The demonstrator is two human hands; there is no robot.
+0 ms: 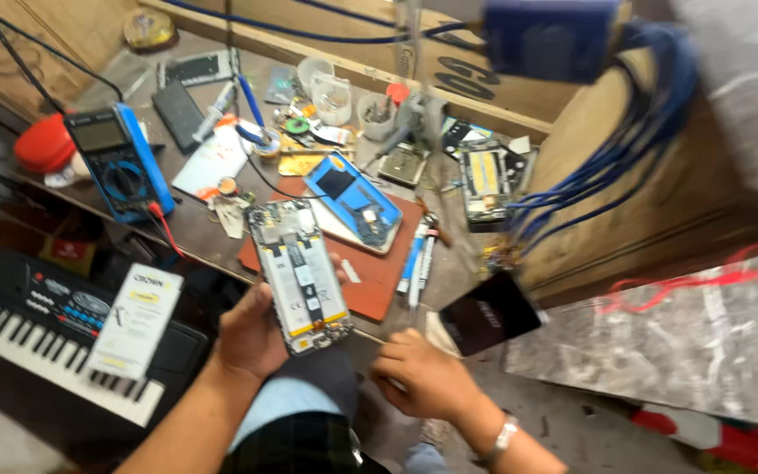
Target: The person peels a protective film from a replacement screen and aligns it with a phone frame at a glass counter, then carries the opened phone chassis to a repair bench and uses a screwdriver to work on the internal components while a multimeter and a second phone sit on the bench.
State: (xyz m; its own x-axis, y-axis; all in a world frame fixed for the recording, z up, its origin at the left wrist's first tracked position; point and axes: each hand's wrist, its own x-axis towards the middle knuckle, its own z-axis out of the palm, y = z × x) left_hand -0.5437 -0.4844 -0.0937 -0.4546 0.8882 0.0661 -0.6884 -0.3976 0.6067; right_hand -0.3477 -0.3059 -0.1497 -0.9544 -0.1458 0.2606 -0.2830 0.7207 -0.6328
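Observation:
My left hand [252, 332] holds an opened phone [298, 274] with its back cover off, so the battery and circuit boards face up. It sits just in front of the workbench edge. My right hand [427, 376] is closed around a thin tool [416, 303] whose shaft points up toward the bench; a dark glossy phone panel [489, 312] lies just right of that hand. A second opened phone with a blue frame [353, 200] rests on a red-brown mat [379, 268] on the bench.
A blue multimeter [120, 162] with a red lead sits at the bench's left. Small cups, parts and screwdrivers [414, 254] crowd the bench. A black keyboard [54, 338] with a white box [138, 320] on it stands lower left. Blue cables [625, 140] hang at right.

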